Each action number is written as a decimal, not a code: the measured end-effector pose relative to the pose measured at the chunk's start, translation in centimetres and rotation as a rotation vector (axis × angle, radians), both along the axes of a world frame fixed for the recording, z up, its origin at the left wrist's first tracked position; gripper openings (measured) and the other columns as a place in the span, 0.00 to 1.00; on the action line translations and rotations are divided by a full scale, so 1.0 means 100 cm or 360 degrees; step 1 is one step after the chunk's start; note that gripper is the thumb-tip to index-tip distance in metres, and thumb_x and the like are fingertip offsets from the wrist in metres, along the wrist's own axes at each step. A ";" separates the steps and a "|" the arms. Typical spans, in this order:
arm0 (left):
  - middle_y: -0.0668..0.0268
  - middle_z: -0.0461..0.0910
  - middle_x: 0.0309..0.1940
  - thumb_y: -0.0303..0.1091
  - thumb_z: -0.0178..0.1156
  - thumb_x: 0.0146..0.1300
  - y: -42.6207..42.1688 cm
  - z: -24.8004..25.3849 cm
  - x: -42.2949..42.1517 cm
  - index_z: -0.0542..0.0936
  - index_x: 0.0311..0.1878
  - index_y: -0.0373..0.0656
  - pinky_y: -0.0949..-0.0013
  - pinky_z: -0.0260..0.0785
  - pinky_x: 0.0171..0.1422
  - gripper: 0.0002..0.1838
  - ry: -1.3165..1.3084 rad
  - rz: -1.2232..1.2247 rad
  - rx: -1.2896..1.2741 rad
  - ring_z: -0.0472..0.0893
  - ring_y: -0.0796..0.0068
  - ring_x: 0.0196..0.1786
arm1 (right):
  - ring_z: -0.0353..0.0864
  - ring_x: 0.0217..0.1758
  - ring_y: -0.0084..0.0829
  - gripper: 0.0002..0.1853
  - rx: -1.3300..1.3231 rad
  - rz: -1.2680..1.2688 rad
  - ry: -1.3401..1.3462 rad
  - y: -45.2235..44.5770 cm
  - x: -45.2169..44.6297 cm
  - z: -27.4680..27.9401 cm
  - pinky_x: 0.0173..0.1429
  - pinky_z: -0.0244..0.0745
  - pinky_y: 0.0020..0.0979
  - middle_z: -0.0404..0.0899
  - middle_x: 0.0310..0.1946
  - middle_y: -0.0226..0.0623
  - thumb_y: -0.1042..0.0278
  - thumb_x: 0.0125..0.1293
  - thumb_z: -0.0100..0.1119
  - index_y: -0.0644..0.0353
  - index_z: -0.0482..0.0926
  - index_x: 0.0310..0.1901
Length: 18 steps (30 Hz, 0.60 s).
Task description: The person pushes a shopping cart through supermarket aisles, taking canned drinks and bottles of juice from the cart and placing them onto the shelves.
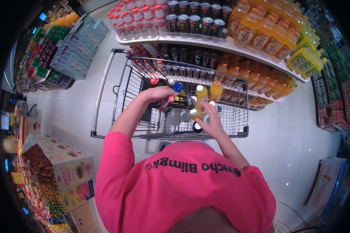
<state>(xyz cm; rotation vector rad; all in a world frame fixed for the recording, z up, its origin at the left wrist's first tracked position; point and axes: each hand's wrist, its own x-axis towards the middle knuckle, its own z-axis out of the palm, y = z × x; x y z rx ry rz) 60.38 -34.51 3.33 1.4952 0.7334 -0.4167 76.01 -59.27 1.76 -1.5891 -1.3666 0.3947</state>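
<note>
My left hand (162,94) is wrapped round one end of a dark can (181,101) with coloured lettering, held sideways over the shopping cart (242,116). My right hand (210,119) has its fingers spread beside a yellow bottle (196,113) with a white cap. Behind it in the cart stand another white-capped yellow bottle (201,91) and an orange bottle (216,91). A blue-labelled bottle (176,86) is just beyond my left hand, near a container with a red top (154,79). Some items beneath my hands are partly hidden.
A drink shelf (206,42) runs beyond the cart, with white bottles, dark cans and orange bottles. Stacked light-blue cartons (78,48) stand at the back left. Printed boxes (72,173) are at the near left. More stacked drinks (334,93) line the right.
</note>
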 end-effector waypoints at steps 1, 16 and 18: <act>0.68 0.80 0.29 0.45 0.52 0.66 -0.013 0.010 -0.012 0.79 0.43 0.37 0.76 0.68 0.26 0.18 -0.0078 0.0029 -0.0064 0.78 0.81 0.25 | 0.72 0.56 0.42 0.28 0.0012 0.0081 -0.0082 0.002 -0.011 0.009 0.61 0.65 0.37 0.73 0.51 0.42 0.65 0.52 0.66 0.59 0.71 0.56; 0.61 0.81 0.36 0.50 0.64 0.56 -0.127 0.058 -0.166 0.79 0.50 0.36 0.75 0.71 0.41 0.27 -0.0172 0.0202 0.0520 0.80 0.76 0.36 | 0.75 0.55 0.44 0.39 -0.0383 0.0775 -0.0016 0.009 -0.143 -0.010 0.57 0.71 0.36 0.74 0.52 0.44 0.55 0.42 0.75 0.57 0.70 0.57; 0.59 0.80 0.42 0.48 0.69 0.52 -0.133 0.058 -0.172 0.74 0.55 0.38 0.72 0.71 0.48 0.32 -0.0400 0.0283 0.0985 0.80 0.73 0.45 | 0.77 0.52 0.43 0.37 -0.0331 0.0539 0.0075 0.010 -0.148 -0.026 0.54 0.72 0.37 0.77 0.47 0.43 0.54 0.41 0.76 0.56 0.72 0.54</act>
